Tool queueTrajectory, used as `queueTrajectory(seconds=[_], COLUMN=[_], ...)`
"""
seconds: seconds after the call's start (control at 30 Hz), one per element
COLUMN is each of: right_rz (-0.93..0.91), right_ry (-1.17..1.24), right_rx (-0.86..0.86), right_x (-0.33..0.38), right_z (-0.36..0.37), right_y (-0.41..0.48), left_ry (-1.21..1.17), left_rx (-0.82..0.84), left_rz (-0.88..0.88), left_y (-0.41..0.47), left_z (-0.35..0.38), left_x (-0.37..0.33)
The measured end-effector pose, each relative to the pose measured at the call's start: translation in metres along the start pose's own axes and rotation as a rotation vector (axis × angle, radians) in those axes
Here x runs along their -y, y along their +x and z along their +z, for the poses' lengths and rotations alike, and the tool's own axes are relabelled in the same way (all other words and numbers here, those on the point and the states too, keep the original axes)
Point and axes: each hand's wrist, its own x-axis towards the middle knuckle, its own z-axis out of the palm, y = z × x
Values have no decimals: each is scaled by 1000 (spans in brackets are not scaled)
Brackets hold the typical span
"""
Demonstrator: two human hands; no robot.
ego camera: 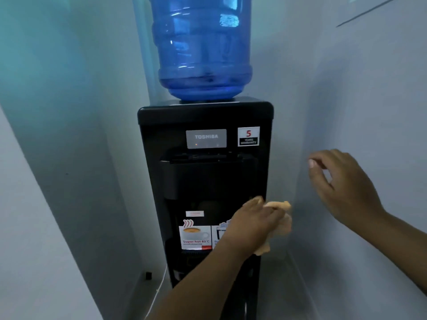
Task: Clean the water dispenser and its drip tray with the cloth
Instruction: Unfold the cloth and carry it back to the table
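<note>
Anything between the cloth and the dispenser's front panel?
Nothing visible. The left hand holds the cloth right at the water dispenser's right front edge. The right hand is off to the side, holding nothing.

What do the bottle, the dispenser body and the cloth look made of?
The bottle looks like translucent blue plastic, glossy: moulded ribs, bright highlights, light passing through. The dispenser has a black casing, probably plastic, smooth with a faint sheen and rounded moulded corners. The cloth is soft tan fabric, matte: it bunches and droops where the left hand grips it. Its fibre cannot be told.
</note>
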Motion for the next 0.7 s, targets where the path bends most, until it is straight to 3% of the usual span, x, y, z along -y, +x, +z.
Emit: queueTrajectory(seconds=[0.07,0.17,0.27,0.37,0.53,0.7], right_rz=[163,450,550,522,401,248], right_ry=[137,431,578,651,555,330], right_rx=[159,591,836,738,675,632], right_x=[1,17,40,60,96,125], right_z=[-3,-8,-9,-3,-31,-53], right_y=[-5,-12,-24,-37,-42,-39], left_ry=[-197,-448,-679,-605,-65,-101], left_rx=[-18,-81,31,161,203,165], left_rz=[-159,-293,-321,-260,-216,-245], left_y=[-7,-11,-13,-23,-41,-63], left_z=[-21,-65,-116,-154,-199,-240], left_x=[-1,5,0,-3,4,-1])
